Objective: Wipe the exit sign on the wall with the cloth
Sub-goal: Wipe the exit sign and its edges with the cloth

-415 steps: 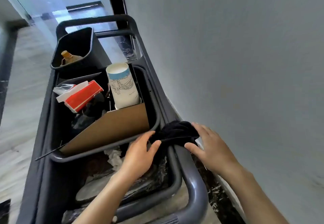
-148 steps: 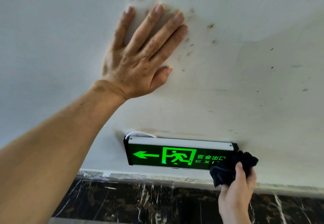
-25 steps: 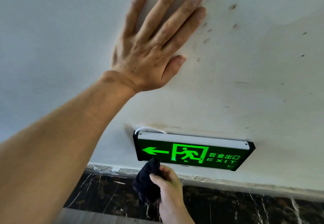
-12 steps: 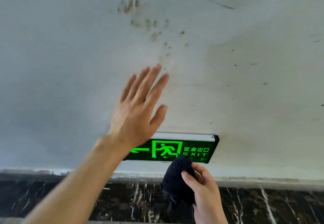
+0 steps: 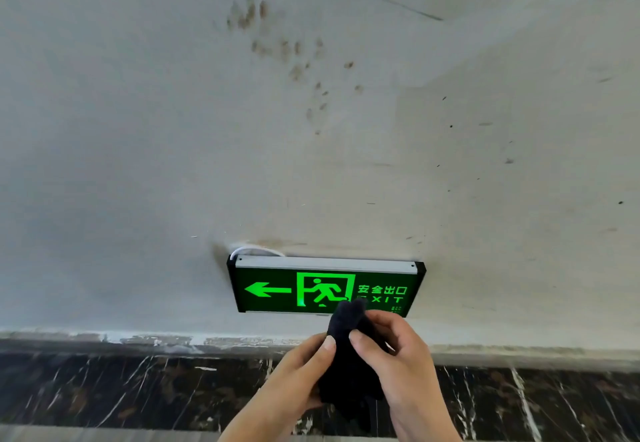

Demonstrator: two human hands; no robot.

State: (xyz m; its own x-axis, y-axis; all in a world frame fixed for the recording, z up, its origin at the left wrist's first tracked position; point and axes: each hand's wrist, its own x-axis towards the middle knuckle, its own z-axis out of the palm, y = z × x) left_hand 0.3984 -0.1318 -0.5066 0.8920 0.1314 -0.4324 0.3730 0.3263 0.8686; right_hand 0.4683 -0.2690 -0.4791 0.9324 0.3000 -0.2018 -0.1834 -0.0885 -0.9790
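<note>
Pale plaster wall (image 5: 138,130) with brown smudges, dark marble skirting (image 5: 104,389) below it.

I see the green lit rectangular exit sign (image 5: 277,289) fixed low on this wall. Both my left hand (image 5: 298,376) and right hand (image 5: 401,369) grasp the black soft cloth (image 5: 346,365), bunched between thumbs and fingers just below the sign, its top overlapping the lower edge. I judge the cloth light and limp, so I would fold it into a firm pad; the sign cover looks thin, so press gently.

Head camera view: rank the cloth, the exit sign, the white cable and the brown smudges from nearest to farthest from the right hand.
1. Cloth, held in the right hand.
2. Exit sign, just above.
3. White cable, at the sign's upper left.
4. Brown smudges, high on the wall.
</note>
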